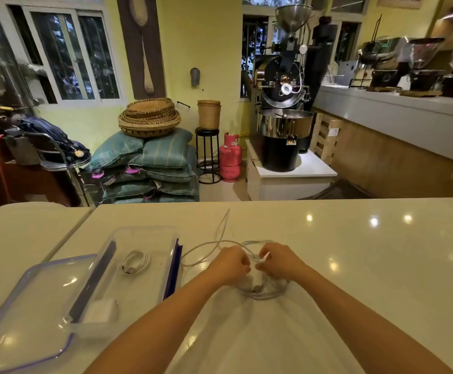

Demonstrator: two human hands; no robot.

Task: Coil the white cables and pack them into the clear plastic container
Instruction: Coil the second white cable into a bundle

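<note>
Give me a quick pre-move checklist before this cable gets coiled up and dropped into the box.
1. Container open: ok. The clear plastic container has its lid off, lying at its left.
2. Room inside: ok. Only one coiled cable and a white adapter lie in it.
3. Grip: ok. Left hand and right hand both pinch the loose white cable.
4. Cable fully coiled: not ok. A long tail trails across the table.
5. Tangles under the hands: cannot tell.
</note>
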